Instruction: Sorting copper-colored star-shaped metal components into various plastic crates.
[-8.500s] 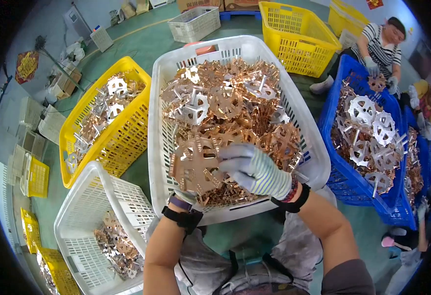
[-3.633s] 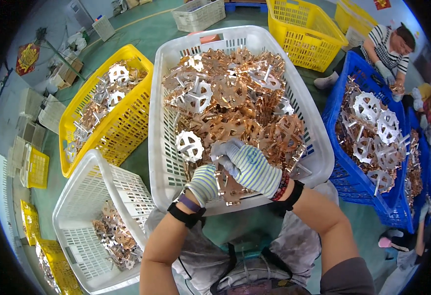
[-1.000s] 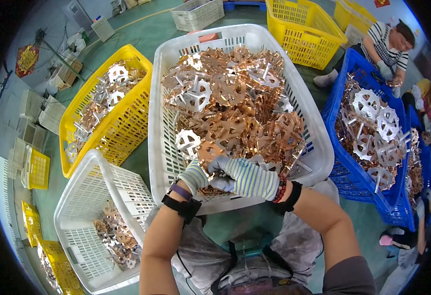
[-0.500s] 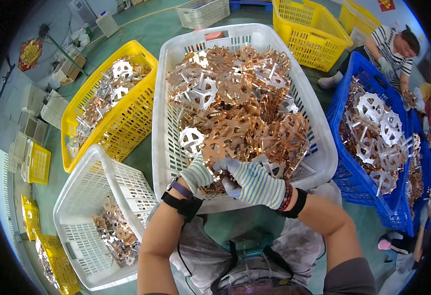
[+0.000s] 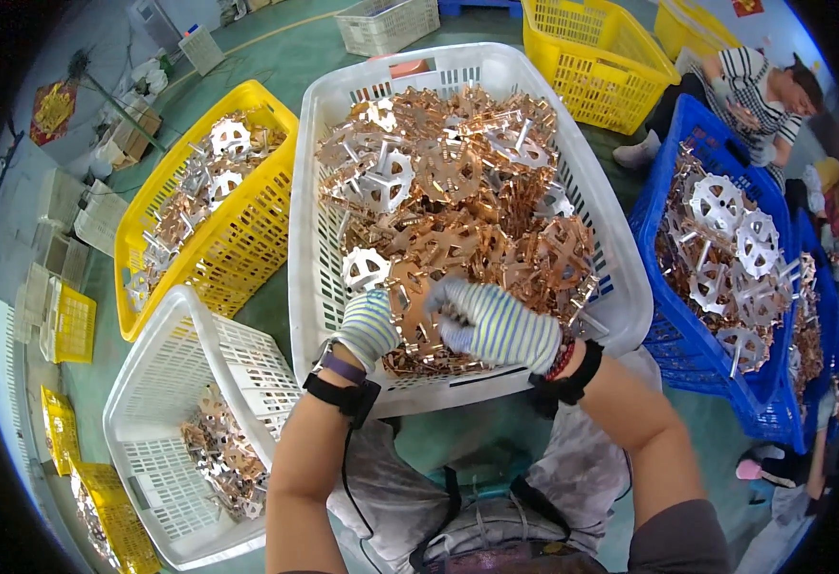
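Both my hands wear striped knit gloves and work over the near end of a white plastic basket (image 5: 637, 330). The basket is heaped with copper-coloured and silvery toothed metal plates (image 5: 457, 239), some with short pins. My left hand (image 5: 368, 328) grips one copper-coloured toothed metal plate (image 5: 410, 298) by its left side, holding it tilted up above the heap. At that plate's right edge are the curled fingers of my right hand (image 5: 505, 325), closed on it as far as I can see; their tips are partly hidden. A silvery toothed plate (image 5: 366, 269) lies just beyond my left hand.
Left of me stand a yellow basket (image 5: 218, 249) of similar plates and a part-filled white basket (image 5: 142, 459). Blue baskets (image 5: 663, 316) with more plates stand on the right, where a co-worker in a striped top (image 5: 746, 77) sits. A yellow basket (image 5: 587, 81) stands farther back.
The copper-coloured plate in my hands has turned and shows more of its face. My right hand has moved slightly right and up. The co-worker's hands have shifted toward their body.
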### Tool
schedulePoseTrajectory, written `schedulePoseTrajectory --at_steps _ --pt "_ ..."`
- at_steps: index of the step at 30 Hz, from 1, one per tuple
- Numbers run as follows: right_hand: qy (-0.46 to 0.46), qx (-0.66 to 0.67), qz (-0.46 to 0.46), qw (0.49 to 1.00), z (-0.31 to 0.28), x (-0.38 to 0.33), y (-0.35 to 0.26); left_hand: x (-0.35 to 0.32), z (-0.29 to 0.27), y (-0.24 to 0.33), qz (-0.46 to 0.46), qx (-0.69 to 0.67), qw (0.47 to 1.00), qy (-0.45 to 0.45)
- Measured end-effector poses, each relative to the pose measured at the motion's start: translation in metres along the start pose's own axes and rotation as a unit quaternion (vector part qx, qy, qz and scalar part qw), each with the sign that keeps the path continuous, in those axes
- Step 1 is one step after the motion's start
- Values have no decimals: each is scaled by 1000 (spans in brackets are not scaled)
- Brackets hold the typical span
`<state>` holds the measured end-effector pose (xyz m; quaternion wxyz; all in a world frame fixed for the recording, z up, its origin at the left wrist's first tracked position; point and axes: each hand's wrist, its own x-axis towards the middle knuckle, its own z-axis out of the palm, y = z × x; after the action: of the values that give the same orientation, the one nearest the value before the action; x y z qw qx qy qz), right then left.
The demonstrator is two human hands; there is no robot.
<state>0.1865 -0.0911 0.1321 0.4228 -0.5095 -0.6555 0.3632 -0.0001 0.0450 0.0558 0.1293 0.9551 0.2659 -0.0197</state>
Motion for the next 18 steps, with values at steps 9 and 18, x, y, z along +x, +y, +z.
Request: schedulePoseTrajectory --at_steps 9,18 --pt "81 -202 -62 974 17 9 -16 -3 10 38 77 -217 966 116" --pt "-44 372 45 926 27 7 -60 -10 149 -98 -62 -508 839 184"
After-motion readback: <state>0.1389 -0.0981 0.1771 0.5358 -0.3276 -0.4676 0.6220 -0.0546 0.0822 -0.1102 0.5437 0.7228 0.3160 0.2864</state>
